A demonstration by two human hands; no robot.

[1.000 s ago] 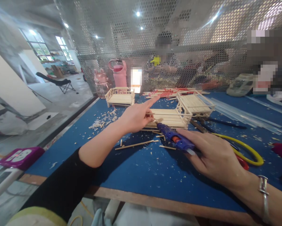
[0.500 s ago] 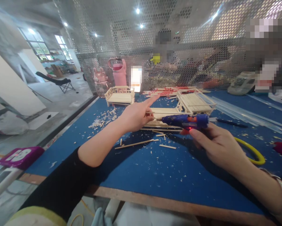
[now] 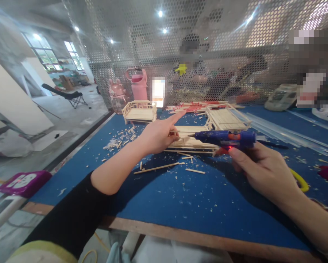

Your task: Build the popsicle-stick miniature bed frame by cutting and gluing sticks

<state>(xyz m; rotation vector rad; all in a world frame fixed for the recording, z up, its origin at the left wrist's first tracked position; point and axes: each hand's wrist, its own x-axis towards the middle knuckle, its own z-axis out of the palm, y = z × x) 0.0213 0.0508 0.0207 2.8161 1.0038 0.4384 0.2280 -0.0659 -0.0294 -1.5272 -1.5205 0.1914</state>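
Note:
My right hand (image 3: 265, 170) is closed around a blue hot glue gun (image 3: 226, 139), which points left and has a red light glowing near its trigger. Its nozzle hovers over a miniature bench of pale wooden sticks (image 3: 196, 146), just right of my left hand (image 3: 159, 135). With the index finger stretched out, the left thumb and other fingers are closed in a pinch on a small wooden stick at the bench, partly hidden by the fingers. Similar finished-looking stick models stand behind: a small bench (image 3: 139, 114) at the left and a larger one (image 3: 226, 118) at the right.
Loose sticks (image 3: 155, 168) and shavings lie on the blue tabletop (image 3: 180, 197). Red-marked sticks (image 3: 191, 106), clear glue sticks (image 3: 286, 129), a yellow ring (image 3: 300, 180), a pink bottle (image 3: 139, 86) and a jar (image 3: 281, 96) are around. A perforated metal screen (image 3: 153, 47) stands behind.
My right hand has drawn the glue gun to the right, moving its nozzle away from the left fingertips. My left hand has stayed in place.

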